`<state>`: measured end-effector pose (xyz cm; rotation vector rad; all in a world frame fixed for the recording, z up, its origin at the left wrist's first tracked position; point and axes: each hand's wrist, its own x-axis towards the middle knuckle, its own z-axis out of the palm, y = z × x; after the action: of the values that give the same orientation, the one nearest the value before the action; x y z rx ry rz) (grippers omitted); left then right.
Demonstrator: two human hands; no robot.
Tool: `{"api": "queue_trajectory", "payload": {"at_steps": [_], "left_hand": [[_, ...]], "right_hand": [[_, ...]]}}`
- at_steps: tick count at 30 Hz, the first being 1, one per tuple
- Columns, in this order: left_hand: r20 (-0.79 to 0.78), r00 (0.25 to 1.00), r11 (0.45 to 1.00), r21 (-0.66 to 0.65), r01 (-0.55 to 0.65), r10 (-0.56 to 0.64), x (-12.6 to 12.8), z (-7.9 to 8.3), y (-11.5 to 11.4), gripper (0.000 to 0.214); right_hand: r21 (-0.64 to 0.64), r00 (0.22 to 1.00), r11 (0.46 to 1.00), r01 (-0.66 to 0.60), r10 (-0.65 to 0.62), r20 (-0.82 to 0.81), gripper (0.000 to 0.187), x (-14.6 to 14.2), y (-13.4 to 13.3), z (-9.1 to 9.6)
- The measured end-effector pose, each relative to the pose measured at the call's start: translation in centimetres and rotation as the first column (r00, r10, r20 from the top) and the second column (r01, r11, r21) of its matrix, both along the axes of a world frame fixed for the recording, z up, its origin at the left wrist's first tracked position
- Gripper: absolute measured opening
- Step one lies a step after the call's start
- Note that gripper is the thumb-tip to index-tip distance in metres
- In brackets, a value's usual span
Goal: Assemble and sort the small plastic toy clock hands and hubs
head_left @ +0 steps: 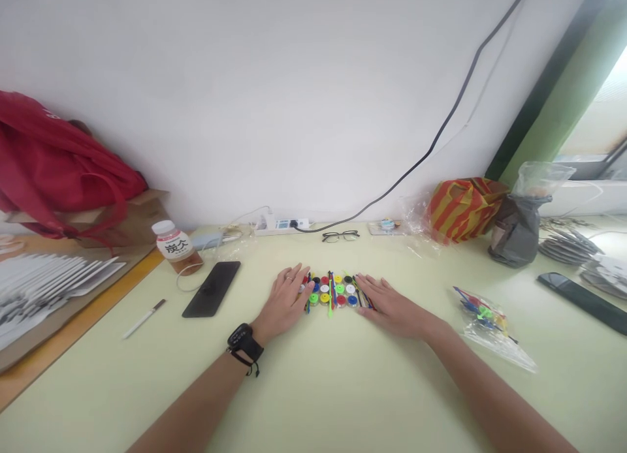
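Small round pieces with coloured tops, among them a yellow one (pixel 324 299) and a blue one (pixel 352 301), lie in rows on the pale green table (pixel 313 374). Thin coloured plastic sticks (pixel 330 296), some with arrow-like ends, lie down the middle and along both sides of the rows. My left hand (pixel 287 299) rests flat at the left end, its fingers stretched out against the pieces. At the right end my right hand (pixel 392 306) lies flat too, fingertips touching the sticks there. Both hands partly cover the outermost pieces.
Left of my hands are a black phone (pixel 211 288), a pen-like white stick (pixel 144 318) and a drink bottle (pixel 177 247). Glasses (pixel 341 235) and a power strip (pixel 281 226) sit by the wall. A clear bag of coloured pieces (pixel 484 314) lies to the right.
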<state>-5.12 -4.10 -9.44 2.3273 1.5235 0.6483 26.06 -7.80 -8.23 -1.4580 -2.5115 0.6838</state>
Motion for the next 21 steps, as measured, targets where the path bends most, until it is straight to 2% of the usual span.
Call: {"api": "queue_trajectory", "payload": {"at_steps": [6,10,15,21], "left_hand": [[0.013,1.000,1.000,-0.002,0.006,-0.006,0.0,0.0,0.0,0.058],[0.029,1.000,1.000,-0.007,0.003,-0.003,0.0,-0.1,0.0,0.059],[0.138,0.990,0.997,-0.078,0.019,-0.008,-0.1,0.1,0.2,0.063],[0.208,0.978,0.986,-0.157,0.063,-0.029,-0.2,0.7,0.1,0.068]], "right_hand": [[0.010,0.999,1.000,-0.008,0.008,-0.033,0.076,-0.4,-0.2,0.0],[-0.034,0.997,0.999,0.008,-0.010,-0.079,0.076,-0.6,-0.7,0.4],[-0.147,0.979,0.989,0.035,-0.064,-0.196,0.085,-0.8,-1.2,0.9],[-0.187,0.920,0.978,0.093,-0.156,-0.360,0.100,-1.8,-1.2,0.4]]}}
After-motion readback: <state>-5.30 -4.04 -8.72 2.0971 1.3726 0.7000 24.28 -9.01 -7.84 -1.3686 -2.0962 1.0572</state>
